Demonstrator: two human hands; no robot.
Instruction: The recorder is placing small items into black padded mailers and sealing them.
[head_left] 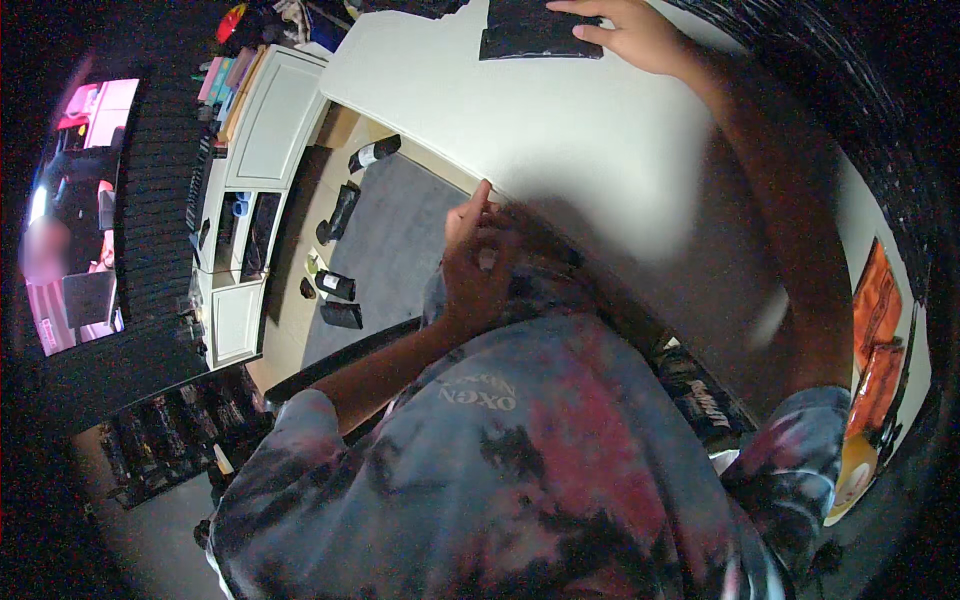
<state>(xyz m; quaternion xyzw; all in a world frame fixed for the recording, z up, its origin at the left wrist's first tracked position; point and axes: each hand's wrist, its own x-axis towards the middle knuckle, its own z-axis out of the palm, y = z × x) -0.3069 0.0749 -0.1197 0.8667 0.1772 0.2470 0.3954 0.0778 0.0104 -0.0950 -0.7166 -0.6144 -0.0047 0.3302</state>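
On the far part of the white table (pixel 450 80) lies a flat black rectangular packet (pixel 530 40). My right hand (pixel 640 38) reaches over the table to its right side, with fingers stretched out and touching or just over its surface; I cannot tell which. My left hand (pixel 478 250) is close to my body at the table's near edge. Its index finger points up and away, and the other fingers are partly in shadow. Nothing shows in its grasp.
Left of the table, black packages (pixel 345 208) and a black roll (pixel 375 152) lie on the floor around a grey mat (pixel 400 220). Beyond stand a white cabinet (pixel 275 120) and a lit screen (pixel 85 220). Orange packets (pixel 875 300) lie at the right; black wrapped bundles (pixel 850 70) line the far right.
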